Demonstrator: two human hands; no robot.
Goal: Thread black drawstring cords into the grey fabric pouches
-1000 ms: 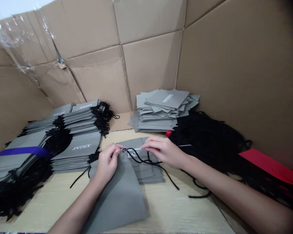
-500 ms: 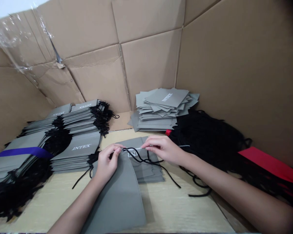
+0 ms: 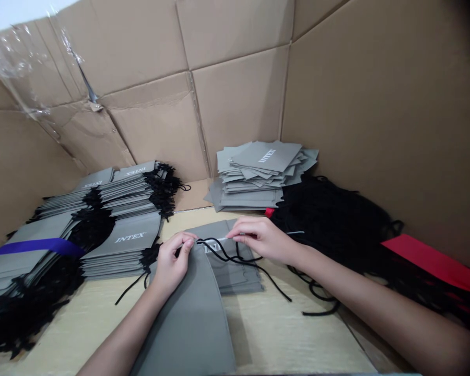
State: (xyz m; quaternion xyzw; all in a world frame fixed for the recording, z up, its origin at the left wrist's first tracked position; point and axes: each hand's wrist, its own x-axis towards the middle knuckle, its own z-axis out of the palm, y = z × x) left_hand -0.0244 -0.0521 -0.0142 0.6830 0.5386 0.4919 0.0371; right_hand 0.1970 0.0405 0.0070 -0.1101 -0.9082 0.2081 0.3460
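My left hand [image 3: 174,258] pinches the top corner of a grey fabric pouch [image 3: 190,318], which hangs down toward me. Between thumb and fingers, my right hand [image 3: 263,239] grips a thin, pale threading needle [image 3: 221,239]; its other end sticks out past the hand on the right. A black cord [image 3: 269,278] loops through the needle's left end, close to my left fingertips, and its tails dangle below. Whether the needle's tip lies inside the pouch's hem is hidden by my left fingers. Beneath both hands rests a small stack of grey pouches [image 3: 241,279].
Corded pouches [image 3: 131,237] stand in stacks on the left, one bundle with a purple band [image 3: 37,245]. A messy pouch pile [image 3: 258,180] sits at the back. Black cords [image 3: 332,224] heap at right with a red strip [image 3: 434,261]. Cardboard walls [image 3: 235,94] enclose the table [image 3: 297,339].
Almost nothing differs. Both hands keep their grip in the same place, and the view has shifted very slightly.
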